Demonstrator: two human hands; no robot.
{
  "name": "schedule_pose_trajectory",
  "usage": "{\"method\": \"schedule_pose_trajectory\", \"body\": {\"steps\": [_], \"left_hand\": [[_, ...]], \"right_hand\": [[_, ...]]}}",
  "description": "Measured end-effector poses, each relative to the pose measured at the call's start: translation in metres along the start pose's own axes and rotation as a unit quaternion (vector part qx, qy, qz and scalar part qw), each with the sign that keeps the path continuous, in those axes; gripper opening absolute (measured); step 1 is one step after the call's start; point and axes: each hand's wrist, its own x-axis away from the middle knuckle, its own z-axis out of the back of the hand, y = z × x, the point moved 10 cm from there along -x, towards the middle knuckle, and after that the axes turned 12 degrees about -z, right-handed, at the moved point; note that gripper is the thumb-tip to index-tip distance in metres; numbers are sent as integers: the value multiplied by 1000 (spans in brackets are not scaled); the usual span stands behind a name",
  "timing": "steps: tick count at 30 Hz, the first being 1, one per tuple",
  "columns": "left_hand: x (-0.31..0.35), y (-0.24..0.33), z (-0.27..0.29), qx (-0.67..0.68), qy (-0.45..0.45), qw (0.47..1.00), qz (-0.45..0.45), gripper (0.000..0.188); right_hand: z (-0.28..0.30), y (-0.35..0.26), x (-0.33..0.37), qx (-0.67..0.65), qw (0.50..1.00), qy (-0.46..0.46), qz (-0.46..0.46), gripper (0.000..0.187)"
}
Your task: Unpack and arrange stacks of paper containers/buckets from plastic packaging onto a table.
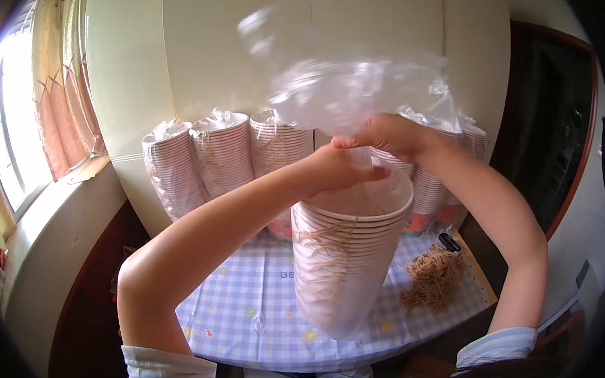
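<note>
Evidently both hands are closed on the plastic. The left hand (343,168) has its fingers curled around the bag's gathered neck, its thumb lying across toward the right, just above the stack's open mouth; some of its fingertips are hidden. Just above and touching it, the right hand (388,135) is bent inward, fingers drawn together, pinching the same neck; how tightly they press cannot be told. Clear and blurred, the loose end of the bag (355,89) spreads upward from the fingers.

Directly below the fingers stands the stack (349,276), white cups nested inside the bag, tilted slightly, with tan strands (320,247) across its side. Under that, well below the hands, is the checked cloth (256,330). Lower and to the right of the fingers lies a heap of twine (434,276), a black object (449,242) at its upper edge. Beyond the fingers, more bagged cups (222,156) stand in a row to both sides, some partly covered by the right hand and bag.
</note>
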Motion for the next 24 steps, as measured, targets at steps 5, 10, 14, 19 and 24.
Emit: {"method": "schedule_pose_trajectory", "body": {"steps": [5, 10, 14, 19, 24], "left_hand": [[-5, -2, 24, 223, 151, 956, -114, 40], [-24, -24, 9, 84, 125, 965, -213, 35], [-9, -2, 14, -123, 77, 982, -122, 33], [1, 6, 23, -67, 122, 979, -148, 34], [-7, 2, 19, -109, 117, 983, -96, 23]], "right_hand": [[8, -13, 6, 58, 993, -100, 15, 40], [18, -50, 46, 73, 979, -173, 76, 50], [29, -59, 68, 96, 984, -144, 46, 39], [9, -57, 86, 348, 937, -8, 6, 51], [1, -50, 96, 452, 855, 221, 127, 59]]}}
